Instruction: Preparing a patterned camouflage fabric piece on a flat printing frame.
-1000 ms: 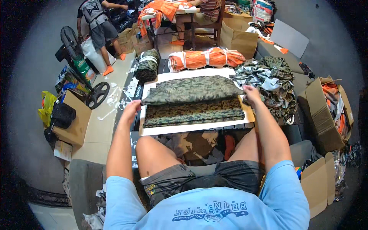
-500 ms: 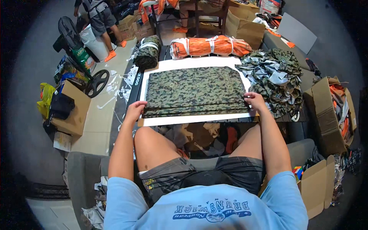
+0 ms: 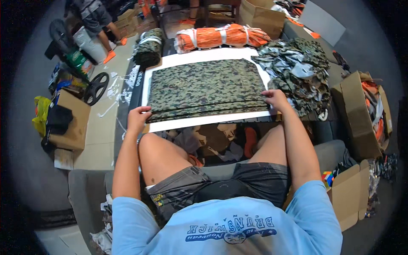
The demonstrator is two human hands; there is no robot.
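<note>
Two bare hands at a stack of folded camouflage cloth, seen from where I stand in the room. The stack (image 3: 206, 83) lies flat, its long side across the person's front, on a white board (image 3: 182, 123) laid over a dark desk (image 3: 168, 46); several folded edges show along its near side. The left hand (image 3: 138, 118) reaches to the near left corner of the stack, fingertips at the cloth's edge; the right hand (image 3: 275, 100) is at the right edge, close to the near corner. Each grip is narrow, thumb and fingers near together, but whether either is closed on a layer I cannot tell. Beyond the board, an orange bundle (image 3: 223, 37) bound with white ties lies lengthwise; a camouflage roll (image 3: 148, 50), also tied in white, sits at the far left. To the right of the board, a loose camouflage heap (image 3: 299, 70) shows pale grey patches. Further right stands an open cardboard box (image 3: 355, 121) with orange and grey material inside; on the left, white scraps (image 3: 114, 88) litter the pale floor (image 3: 102, 136), near a black wheel (image 3: 96, 88)
</note>
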